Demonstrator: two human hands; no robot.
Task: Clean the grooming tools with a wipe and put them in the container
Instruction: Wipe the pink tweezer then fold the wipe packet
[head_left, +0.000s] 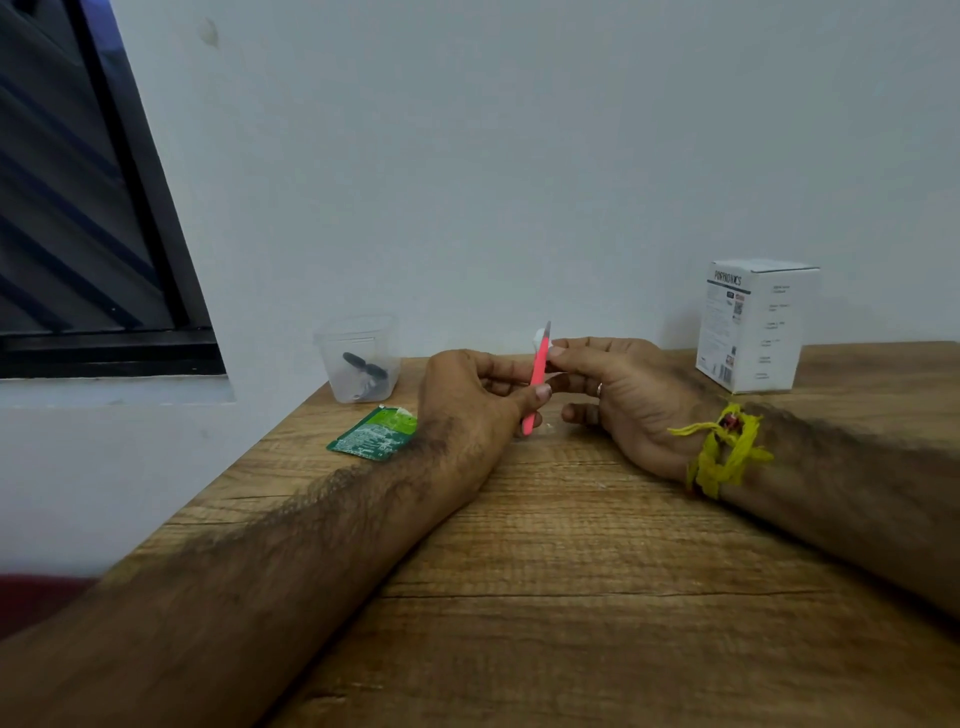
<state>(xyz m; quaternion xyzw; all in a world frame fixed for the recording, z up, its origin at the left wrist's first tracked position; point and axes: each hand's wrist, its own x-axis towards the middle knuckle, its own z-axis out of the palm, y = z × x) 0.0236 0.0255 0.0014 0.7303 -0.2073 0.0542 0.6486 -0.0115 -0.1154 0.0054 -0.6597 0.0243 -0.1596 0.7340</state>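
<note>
While left hand grips one pink tool, right hand fingers pinch one wipe.

Plain pale grey-white wall across the upper frame, dark-framed window at upper left (slanted bars behind the glass), pale sill below it, wood-grain table filling the lower frame, soft even light

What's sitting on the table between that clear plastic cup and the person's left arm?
In the head view, a green wipe sachet, torn open, lies flat on the wooden table between the clear container and the left forearm, right beside the arm.
</note>
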